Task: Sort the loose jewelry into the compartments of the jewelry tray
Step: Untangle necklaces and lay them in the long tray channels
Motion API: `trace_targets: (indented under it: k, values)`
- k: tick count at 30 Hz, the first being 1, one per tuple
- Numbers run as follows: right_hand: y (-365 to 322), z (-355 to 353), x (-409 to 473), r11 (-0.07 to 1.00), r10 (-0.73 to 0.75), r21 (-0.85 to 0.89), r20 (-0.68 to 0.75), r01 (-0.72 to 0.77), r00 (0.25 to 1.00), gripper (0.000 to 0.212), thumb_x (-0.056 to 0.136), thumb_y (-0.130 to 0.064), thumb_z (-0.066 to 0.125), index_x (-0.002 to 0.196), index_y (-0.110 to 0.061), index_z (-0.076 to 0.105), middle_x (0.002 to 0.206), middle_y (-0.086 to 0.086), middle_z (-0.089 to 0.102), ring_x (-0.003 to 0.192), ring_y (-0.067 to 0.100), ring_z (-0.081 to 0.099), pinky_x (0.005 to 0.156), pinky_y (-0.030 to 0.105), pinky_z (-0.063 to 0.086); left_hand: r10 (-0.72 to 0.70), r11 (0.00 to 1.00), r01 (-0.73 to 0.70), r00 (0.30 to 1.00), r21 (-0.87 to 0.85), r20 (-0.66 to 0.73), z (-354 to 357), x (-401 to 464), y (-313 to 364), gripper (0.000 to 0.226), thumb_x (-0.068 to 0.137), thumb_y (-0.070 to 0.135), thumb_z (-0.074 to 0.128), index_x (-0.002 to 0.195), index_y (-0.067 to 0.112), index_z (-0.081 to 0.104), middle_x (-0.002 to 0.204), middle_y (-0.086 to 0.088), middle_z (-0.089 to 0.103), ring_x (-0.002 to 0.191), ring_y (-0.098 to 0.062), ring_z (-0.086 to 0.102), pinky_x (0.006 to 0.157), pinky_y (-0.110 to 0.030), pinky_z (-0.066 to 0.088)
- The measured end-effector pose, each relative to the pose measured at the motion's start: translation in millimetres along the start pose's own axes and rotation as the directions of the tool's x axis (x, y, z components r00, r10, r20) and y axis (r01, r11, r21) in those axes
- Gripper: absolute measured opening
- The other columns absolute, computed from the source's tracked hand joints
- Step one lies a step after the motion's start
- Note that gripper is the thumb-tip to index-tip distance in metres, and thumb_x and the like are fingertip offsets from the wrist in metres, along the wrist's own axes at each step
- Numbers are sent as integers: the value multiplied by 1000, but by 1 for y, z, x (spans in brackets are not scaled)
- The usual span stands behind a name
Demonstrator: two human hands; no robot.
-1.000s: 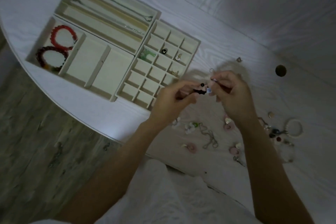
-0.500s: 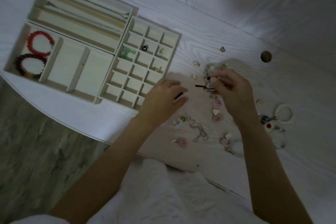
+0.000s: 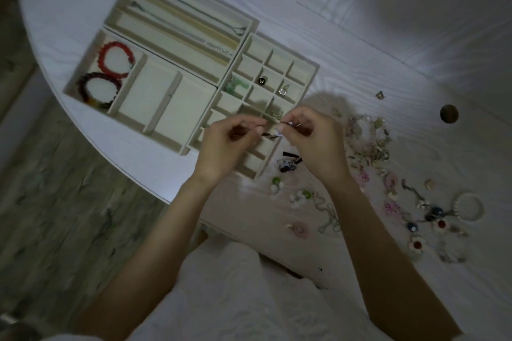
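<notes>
Fingers (image 3: 259, 130) of both hands pinch a dark earring (image 3: 270, 134) (long axis left-right) over the tray (image 3: 314, 68)

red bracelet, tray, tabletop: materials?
Red bracelet: round glossy beads in a ring, probably glass or plastic; too dim to settle.
Jewelry tray: matte cream, soft-looking surface, likely velvet or fabric lining over a rigid frame.
Table: white with visible wood-grain lines, painted wood or laminate.
</notes>
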State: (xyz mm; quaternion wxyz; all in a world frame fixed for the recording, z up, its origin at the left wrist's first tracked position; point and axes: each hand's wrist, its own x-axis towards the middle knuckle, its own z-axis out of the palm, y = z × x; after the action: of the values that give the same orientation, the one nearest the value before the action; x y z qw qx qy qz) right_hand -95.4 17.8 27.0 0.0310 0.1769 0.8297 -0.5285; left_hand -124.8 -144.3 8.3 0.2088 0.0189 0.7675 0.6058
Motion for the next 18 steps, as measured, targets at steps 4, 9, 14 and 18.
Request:
trace_targets:
  k: [4, 9, 14, 18]
  values:
    - [9, 10, 4, 998, 48, -52, 52, -45, 998, 11, 89, -9, 62, 94, -14, 70, 81, 1, 68, 61, 12, 64, 62, 27, 55, 54, 965, -48, 998, 259, -17, -1, 11, 1, 18, 94, 19, 60, 110, 17, 69, 101, 5, 71, 89, 2, 64, 80, -10, 45]
    - [21, 1, 4, 937, -104, -340, -56, 79, 993, 15, 92, -15, 57, 101, -17, 70, 95, 2, 62, 62, 1, 49, 65, 18, 41, 367, 725, -297, 930, 621, 16, -12, 6, -7, 24, 93, 13, 54, 112, 12, 68, 106, -5, 69, 94, -22, 59, 83, -17, 37]
    - [21, 10, 0, 802, -309, -522, 53, 291, 949, 20, 87, -20, 55, 93, -13, 72, 95, 6, 57, 86, 20, 54, 63, 22, 35, 429, 499, -364, 892, 786, 141, -17, 6, -32, 26, 86, 10, 63, 111, 15, 69, 117, -8, 62, 100, -29, 49, 86, -36, 40]
    - [25, 20, -1, 697, -322, -659, 65, 283, 944, 17, 85, -21, 58, 89, -12, 72, 92, 7, 56, 82, 22, 50, 62, 22, 30, 422, 475, -401, 885, 783, 197, -17, 7, -34, 32, 87, 15, 57, 118, 18, 67, 123, -7, 58, 105, -28, 46, 86, -38, 41]
